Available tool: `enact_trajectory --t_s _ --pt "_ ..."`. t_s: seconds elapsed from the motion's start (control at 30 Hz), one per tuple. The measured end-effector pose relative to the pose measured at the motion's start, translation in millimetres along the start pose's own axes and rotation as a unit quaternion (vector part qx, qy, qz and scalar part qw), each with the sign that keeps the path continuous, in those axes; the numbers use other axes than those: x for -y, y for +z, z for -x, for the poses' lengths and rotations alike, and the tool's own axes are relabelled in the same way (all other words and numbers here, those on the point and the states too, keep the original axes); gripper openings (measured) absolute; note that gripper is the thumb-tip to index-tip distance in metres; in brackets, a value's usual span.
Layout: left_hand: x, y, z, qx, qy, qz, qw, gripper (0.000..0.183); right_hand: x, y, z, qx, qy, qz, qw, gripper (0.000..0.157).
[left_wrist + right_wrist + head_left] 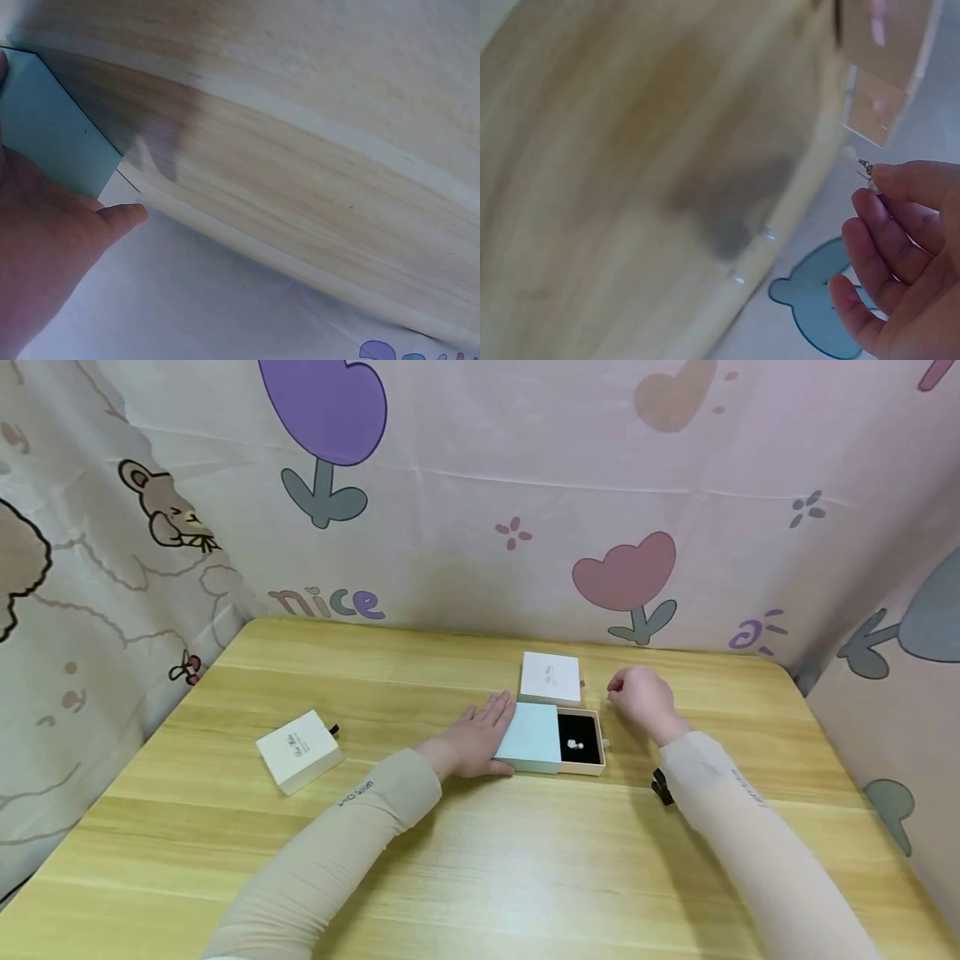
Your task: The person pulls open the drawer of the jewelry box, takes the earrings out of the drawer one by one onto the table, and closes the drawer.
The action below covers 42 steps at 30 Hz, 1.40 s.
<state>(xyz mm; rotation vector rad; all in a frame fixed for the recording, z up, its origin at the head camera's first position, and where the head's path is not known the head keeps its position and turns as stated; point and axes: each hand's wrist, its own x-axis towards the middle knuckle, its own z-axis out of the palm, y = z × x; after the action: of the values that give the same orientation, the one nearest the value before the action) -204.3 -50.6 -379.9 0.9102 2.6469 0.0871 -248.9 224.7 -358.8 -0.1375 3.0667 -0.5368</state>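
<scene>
A drawer-type jewellery box with a pale blue sleeve (529,737) lies on the table, its tray (592,769) pulled partly out to the right. Small white earrings (575,744) sit on the tray's black lining. My left hand (477,742) rests against the left end of the sleeve with fingers extended; the left wrist view shows only part of that hand and a corner of the sleeve. Right of the tray, raised over the table, my right hand (643,697) pinches a small earring (865,166) between thumb and index finger, the other fingers loosely bent.
Just behind the blue box is a white box (551,677) with printing on its lid. Another white box (298,752) with a black tab stands at the left. A small black object (662,787) lies beneath the right forearm. A patterned curtain (465,527) borders the table's back.
</scene>
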Motion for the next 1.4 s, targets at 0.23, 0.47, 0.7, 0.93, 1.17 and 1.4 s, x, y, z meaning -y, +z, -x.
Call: enact_trajectory --t_s 0.23,0.47,0.7,0.93,1.17,1.4 --pt "-0.4 1.0 -0.9 -0.002 -0.002 -0.008 1.0000 0.099 1 11.2 -10 -0.008 -0.008 0.026 1.000 0.016" --pt "-1.4 -0.3 0.3 0.000 -0.004 -0.006 1.0000 0.099 -2 17.0 -14 -0.009 -0.020 0.049 0.999 0.016" --pt "-0.8 -0.4 -0.6 -0.001 -0.005 0.000 1.0000 0.099 -5 20.2 -13 0.007 -0.024 0.088 0.996 0.016" --pt "-0.1 0.3 -0.3 0.000 -0.002 0.000 1.0000 0.099 -4 14.9 -11 0.011 -0.031 0.099 0.995 0.018" --pt "-0.4 -0.5 -0.8 -0.001 -0.003 -0.001 1.0000 0.099 3 -13.4 -2 -0.018 -0.044 0.062 0.997 0.023" --pt "-0.2 0.6 -1.1 0.002 -0.004 0.003 1.0000 0.099 9 -28.9 12 -0.037 -0.080 0.064 0.994 0.023"
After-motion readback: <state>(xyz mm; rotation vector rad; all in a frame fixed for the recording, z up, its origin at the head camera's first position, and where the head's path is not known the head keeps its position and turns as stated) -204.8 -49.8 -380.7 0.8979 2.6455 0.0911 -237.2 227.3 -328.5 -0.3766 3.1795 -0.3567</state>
